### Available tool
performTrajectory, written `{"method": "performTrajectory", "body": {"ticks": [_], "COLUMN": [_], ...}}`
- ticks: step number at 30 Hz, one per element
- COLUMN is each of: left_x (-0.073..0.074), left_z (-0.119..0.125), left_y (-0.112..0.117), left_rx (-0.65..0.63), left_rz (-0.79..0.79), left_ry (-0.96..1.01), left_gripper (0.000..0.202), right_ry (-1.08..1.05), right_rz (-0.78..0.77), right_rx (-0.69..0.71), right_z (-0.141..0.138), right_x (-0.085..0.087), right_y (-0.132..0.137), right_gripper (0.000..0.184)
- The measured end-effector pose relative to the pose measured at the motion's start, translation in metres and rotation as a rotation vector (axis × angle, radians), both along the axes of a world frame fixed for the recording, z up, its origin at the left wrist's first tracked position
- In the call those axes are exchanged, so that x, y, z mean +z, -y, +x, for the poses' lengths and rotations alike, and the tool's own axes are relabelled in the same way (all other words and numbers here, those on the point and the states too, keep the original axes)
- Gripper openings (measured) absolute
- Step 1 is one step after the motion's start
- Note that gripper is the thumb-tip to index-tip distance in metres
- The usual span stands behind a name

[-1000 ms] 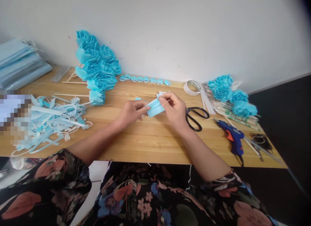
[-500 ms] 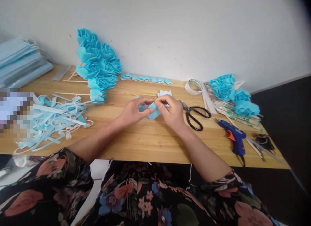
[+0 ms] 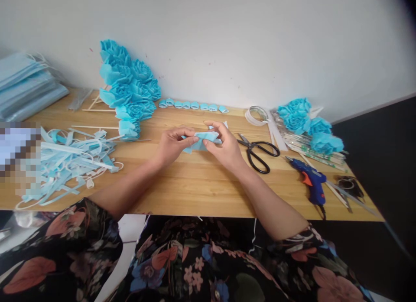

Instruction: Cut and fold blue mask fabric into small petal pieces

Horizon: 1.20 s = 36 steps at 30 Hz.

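Note:
A small piece of light blue fabric [image 3: 207,136], like face-mask material, is held above the middle of the table, its upper edge folded over. My left hand [image 3: 175,146] pinches its left end between thumb and fingers. At the right end my right hand [image 3: 224,146] presses its thumb against the fabric, the index finger bent above and behind it. More light blue pieces lie beneath and behind the hands, partly hidden. Just right of my right hand are black-handled scissors [image 3: 260,152] with the blades apart. Several small rolled blue pieces [image 3: 194,105] stand in a row along the wall.
Blue fabric roses [image 3: 130,87] are heaped at the back left, more roses [image 3: 299,113] at the right. Cut strips and ear loops [image 3: 74,159] pile up on the left, near stacked masks [image 3: 32,85]. A tape roll [image 3: 256,115] and a blue glue gun [image 3: 310,178] lie right.
The fabric has turned from a hanging flap to a level strip with a folded upper edge. My right thumb and index finger have moved apart from their pinch at its top.

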<state>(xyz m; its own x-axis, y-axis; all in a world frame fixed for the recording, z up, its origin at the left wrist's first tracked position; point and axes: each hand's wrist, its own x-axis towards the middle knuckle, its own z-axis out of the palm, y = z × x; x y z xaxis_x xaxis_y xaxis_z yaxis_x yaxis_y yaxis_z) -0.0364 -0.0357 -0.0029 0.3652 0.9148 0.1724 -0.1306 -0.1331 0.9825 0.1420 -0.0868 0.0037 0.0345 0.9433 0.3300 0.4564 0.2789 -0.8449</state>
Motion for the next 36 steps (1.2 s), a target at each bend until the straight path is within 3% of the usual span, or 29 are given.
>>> {"method": "performTrajectory", "body": {"ticks": [5, 12, 19, 25, 29, 33, 36], "left_x": [0.000, 0.003, -0.004, -0.002, -0.002, -0.003, -0.003], "left_z": [-0.001, 0.000, 0.002, 0.003, 0.006, 0.005, 0.003], "left_y": [-0.001, -0.002, -0.005, 0.000, 0.004, 0.002, -0.002], "left_rx": [0.033, -0.036, -0.144, -0.104, -0.113, -0.090, -0.022], "left_rz": [-0.138, -0.258, -0.278, -0.269, -0.274, -0.304, -0.343], "left_ry": [0.068, 0.201, 0.222, 0.177, 0.196, 0.206, 0.251], "left_gripper": [0.026, 0.031, 0.038, 0.039, 0.039, 0.039, 0.035], "right_ry": [0.015, -0.040, -0.084, -0.129, -0.104, -0.055, 0.188], "right_rz": [0.041, 0.060, 0.046, -0.008, 0.031, 0.074, 0.000], "right_rx": [-0.044, -0.031, -0.020, 0.041, -0.033, -0.183, -0.205], "right_z": [0.002, 0.003, 0.004, 0.000, -0.004, 0.017, 0.052], "right_x": [0.001, 0.000, -0.005, -0.005, -0.006, 0.008, 0.035], "right_y": [-0.001, -0.004, -0.005, -0.003, -0.004, -0.009, 0.000], "right_gripper": [0.041, 0.039, 0.039, 0.040, 0.035, 0.031, 0.033]}}
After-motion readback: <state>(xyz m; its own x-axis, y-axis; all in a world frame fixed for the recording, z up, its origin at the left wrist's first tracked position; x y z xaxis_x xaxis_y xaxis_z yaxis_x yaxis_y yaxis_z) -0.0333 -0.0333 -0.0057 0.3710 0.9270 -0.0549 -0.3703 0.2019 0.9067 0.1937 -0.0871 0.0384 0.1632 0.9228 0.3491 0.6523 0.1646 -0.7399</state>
